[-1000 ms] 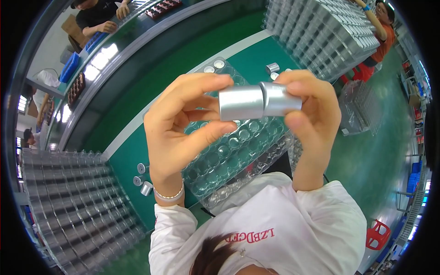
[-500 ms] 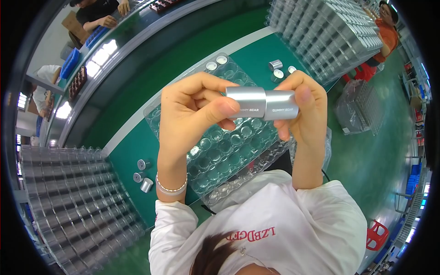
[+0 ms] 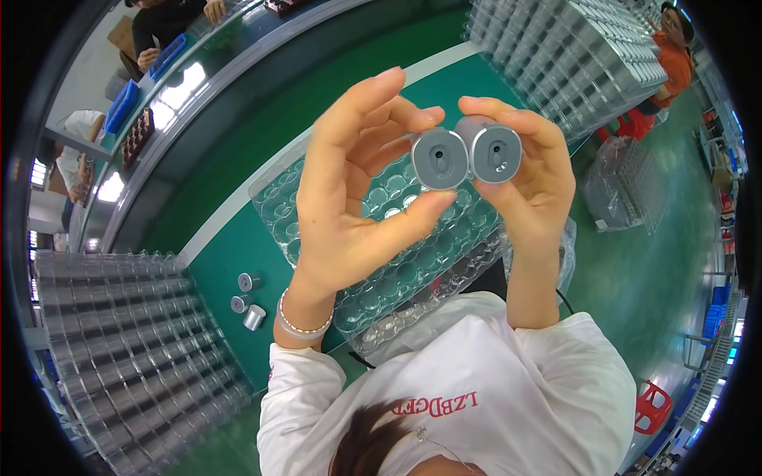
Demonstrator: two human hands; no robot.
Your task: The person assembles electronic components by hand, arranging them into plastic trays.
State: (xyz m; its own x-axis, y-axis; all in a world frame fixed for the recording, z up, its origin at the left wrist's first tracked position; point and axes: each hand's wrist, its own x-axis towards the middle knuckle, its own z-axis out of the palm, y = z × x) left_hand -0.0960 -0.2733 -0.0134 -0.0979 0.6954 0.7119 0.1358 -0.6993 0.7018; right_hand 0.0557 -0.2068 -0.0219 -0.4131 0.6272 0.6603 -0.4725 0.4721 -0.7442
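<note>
In front of my chest I hold two short silver cylinders side by side, their grey end faces turned up towards the view. Each face has an oval recess with a small dark hole. My left hand [image 3: 341, 190] pinches the left silver cylinder [image 3: 440, 161] between thumb and fingers. The right silver cylinder [image 3: 497, 155] sits in the fingers of my right hand [image 3: 536, 163], its side against the other or nearly so. Below both hands lies a clear plastic tray [image 3: 278, 198] with round pockets, partly hidden by my left hand and wrist.
Three silver cylinders [image 3: 254, 317] stand or lie on the green table [image 3: 214, 254] at left. Stacked filled trays rise at lower left [image 3: 127, 341] and upper right [image 3: 563, 63]. Beyond the table runs a conveyor [image 3: 238, 103]; co-workers [image 3: 163, 28] sit past it. A red stool [image 3: 652, 406] stands at right.
The two cylinders, earlier held end to end with their sides showing, are now turned side by side with end faces showing. My left hand's fingers have opened wider around its cylinder.
</note>
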